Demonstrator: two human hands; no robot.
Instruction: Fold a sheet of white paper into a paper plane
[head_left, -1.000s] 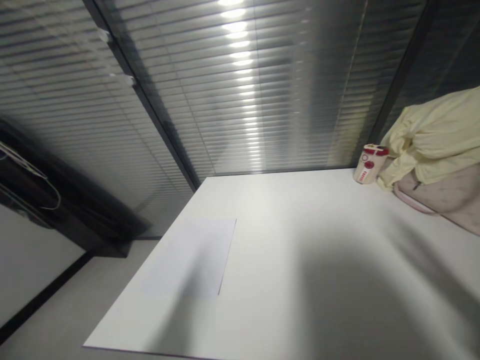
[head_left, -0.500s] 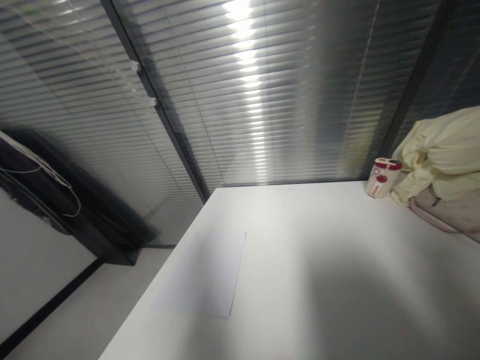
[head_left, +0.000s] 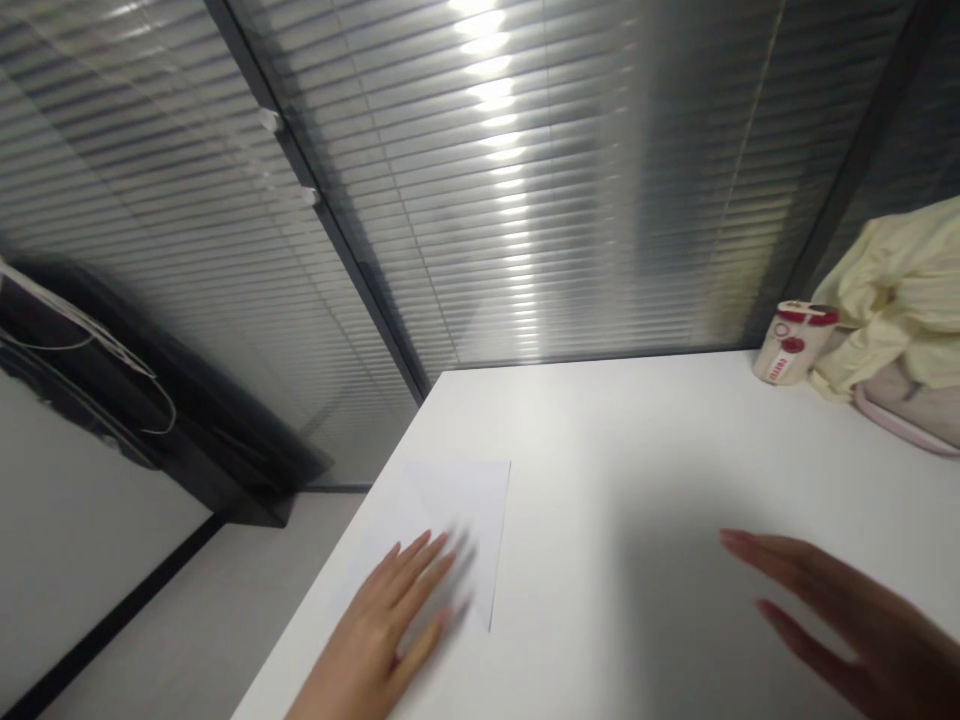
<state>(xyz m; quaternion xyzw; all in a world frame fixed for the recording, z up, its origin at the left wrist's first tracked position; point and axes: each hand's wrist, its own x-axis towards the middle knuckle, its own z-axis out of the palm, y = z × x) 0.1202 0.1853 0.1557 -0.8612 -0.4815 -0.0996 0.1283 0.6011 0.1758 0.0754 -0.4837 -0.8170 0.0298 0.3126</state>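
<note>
2 bare hands reach low over the table (head_left: 637, 430), their fingers spread wide and gripping nothing. Nearest, the left hand (head_left: 375, 630) has its fingertips (head_left: 420, 548) over the lower part of a white paper sheet (head_left: 465, 505); blur hides whether they touch it. The right hand (head_left: 847, 625) hovers well right of the sheet. Farther off, a white cup with a red lid (head_left: 787, 342) stands beside a pale yellow cloth (head_left: 892, 290) lying on a pink bag (head_left: 911, 405), against glass-set blinds (head_left: 525, 180).

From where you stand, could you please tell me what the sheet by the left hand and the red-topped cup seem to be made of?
The sheet looks like matte white paper: thin, flat, crisp-edged. The red-topped cup seems smooth, slightly glossy plastic or coated metal; the sheen cannot settle which.
</note>
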